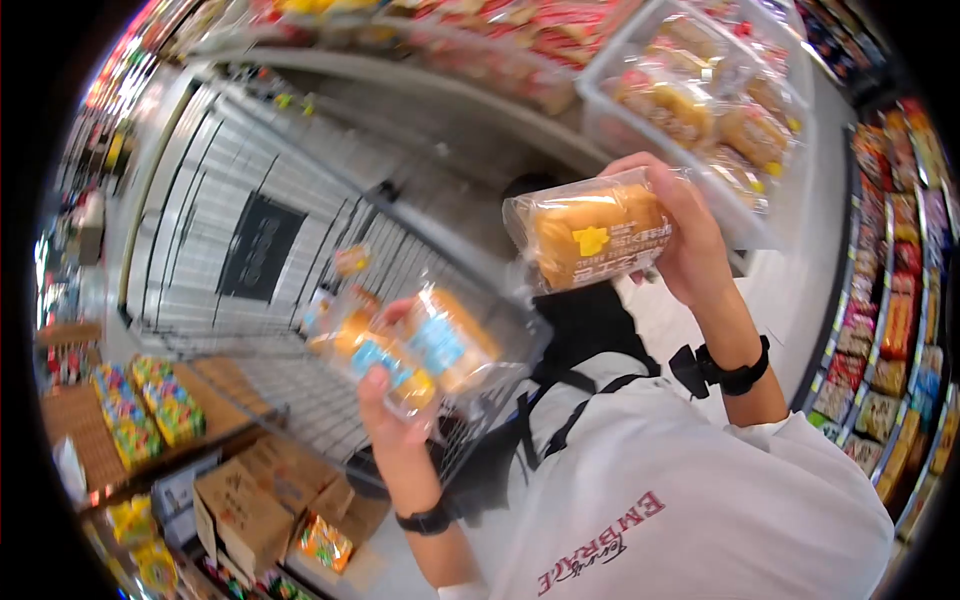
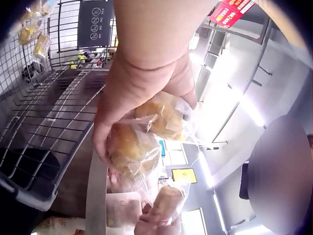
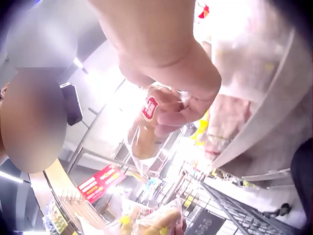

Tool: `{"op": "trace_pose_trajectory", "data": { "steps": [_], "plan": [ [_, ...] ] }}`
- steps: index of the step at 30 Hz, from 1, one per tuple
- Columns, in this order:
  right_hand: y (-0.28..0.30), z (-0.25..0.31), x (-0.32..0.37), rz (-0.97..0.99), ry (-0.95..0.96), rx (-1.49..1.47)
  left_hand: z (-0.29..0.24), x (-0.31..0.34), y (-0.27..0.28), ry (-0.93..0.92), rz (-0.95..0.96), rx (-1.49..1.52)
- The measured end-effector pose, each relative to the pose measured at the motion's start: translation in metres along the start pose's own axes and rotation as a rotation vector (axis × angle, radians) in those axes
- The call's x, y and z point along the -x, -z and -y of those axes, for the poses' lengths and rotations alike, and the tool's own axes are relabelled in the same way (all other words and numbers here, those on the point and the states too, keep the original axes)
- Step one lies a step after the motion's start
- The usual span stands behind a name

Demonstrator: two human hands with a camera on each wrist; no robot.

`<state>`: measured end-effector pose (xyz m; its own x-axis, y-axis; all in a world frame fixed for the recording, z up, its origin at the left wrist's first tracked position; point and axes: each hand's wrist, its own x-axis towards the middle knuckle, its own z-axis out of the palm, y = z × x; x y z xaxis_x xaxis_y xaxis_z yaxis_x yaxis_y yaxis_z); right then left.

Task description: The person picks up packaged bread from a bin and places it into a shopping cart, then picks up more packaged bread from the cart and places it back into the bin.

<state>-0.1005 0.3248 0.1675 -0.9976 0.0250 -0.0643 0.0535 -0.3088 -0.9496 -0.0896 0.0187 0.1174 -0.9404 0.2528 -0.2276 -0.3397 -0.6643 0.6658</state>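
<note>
My right hand (image 1: pixel 692 240) grips a bread roll in clear plastic wrap (image 1: pixel 600 232), with a yellow mark and white print on its front. It is raised beside a clear plastic bin (image 1: pixel 592 98) of similar wrapped breads. In my left hand (image 1: pixel 400 430) are two wrapped breads with blue labels, one a longer bread (image 1: pixel 448 335) and the other a rounder bread (image 1: pixel 378 352), held side by side over the shopping cart. The left wrist view shows both packs (image 2: pixel 129 152) pinched between thumb and fingers. In the right wrist view, a red sticker is on the held roll (image 3: pixel 142 132).
The wire shopping cart (image 1: pixel 330 170) stands to the left, with a black sign (image 1: pixel 262 245) and a small wrapped bread (image 1: pixel 352 260) in it. Shelves of packaged snacks (image 1: pixel 900 260) line the right. Cardboard boxes (image 1: pixel 250 505) sit at lower left.
</note>
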Motion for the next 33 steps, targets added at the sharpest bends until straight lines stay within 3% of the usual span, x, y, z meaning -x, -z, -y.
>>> {"op": "trace_pose_trajectory", "data": {
  "steps": [2, 5, 6, 8, 9, 11, 12, 14, 17, 18, 20, 22, 24, 25, 26, 28, 30, 32, 33],
  "plan": [
    [0.016, 0.018, 0.021, -0.099, 0.058, 0.049, 0.001, -0.002, -0.015, 0.031, 0.070, -0.026],
    [0.061, 0.044, 0.052, -0.197, 0.110, -0.317, 0.008, -0.001, -0.025, -0.012, 0.035, -0.043],
    [0.076, 0.052, 0.060, -0.213, 0.128, -0.302, 0.010, -0.001, -0.026, -0.002, 0.060, -0.033],
    [0.106, 0.061, 0.071, -0.593, 0.358, -0.347, 0.012, -0.002, -0.026, 0.014, 0.105, -0.030],
    [0.134, 0.068, 0.077, -0.598, 0.371, -0.344, 0.014, -0.002, -0.029, 0.001, 0.104, -0.054],
    [0.187, 0.084, 0.085, -0.456, 0.332, 0.364, 0.016, -0.002, -0.028, 0.011, 0.114, -0.066],
    [0.186, 0.095, 0.082, -0.457, 0.338, 0.367, 0.017, -0.003, -0.028, 0.016, 0.111, -0.076],
    [0.180, 0.122, 0.079, -0.700, 0.442, 0.554, 0.017, -0.001, -0.028, 0.026, 0.116, -0.080],
    [0.206, 0.140, 0.066, -0.523, 0.753, 0.283, 0.019, 0.000, -0.030, 0.050, 0.126, -0.087],
    [0.206, 0.140, 0.059, -0.522, 0.752, 0.284, 0.019, 0.000, -0.031, 0.064, 0.131, -0.092],
    [0.208, 0.137, 0.047, -0.373, 0.851, -0.008, 0.024, 0.001, -0.031, 0.051, 0.109, -0.084],
    [0.206, 0.135, 0.037, -0.377, 0.840, 0.012, 0.026, 0.003, -0.031, 0.035, 0.082, -0.076],
    [0.201, 0.133, 0.027, -0.392, 0.720, 0.235, 0.025, 0.005, -0.031, 0.065, 0.101, -0.064],
    [0.204, 0.133, 0.022, -0.381, 0.664, 0.510, 0.025, 0.004, -0.031, 0.064, 0.093, -0.065],
    [0.201, 0.132, 0.019, -0.375, 0.660, 0.509, 0.026, 0.004, -0.031, 0.037, 0.082, -0.061],
    [0.179, 0.127, 0.012, -0.276, 0.245, 1.252, 0.026, 0.002, -0.033, 0.009, 0.070, -0.058],
    [0.166, 0.116, 0.005, -0.198, 0.302, 1.322, 0.025, 0.000, -0.038, 0.014, 0.077, -0.063],
    [0.164, 0.110, 0.000, -0.033, 0.022, 1.381, 0.024, -0.002, -0.037, 0.036, 0.106, -0.056],
    [0.164, 0.104, -0.003, -0.033, 0.025, 1.386, 0.024, -0.004, -0.038, 0.066, 0.139, -0.051]
  ]
}}
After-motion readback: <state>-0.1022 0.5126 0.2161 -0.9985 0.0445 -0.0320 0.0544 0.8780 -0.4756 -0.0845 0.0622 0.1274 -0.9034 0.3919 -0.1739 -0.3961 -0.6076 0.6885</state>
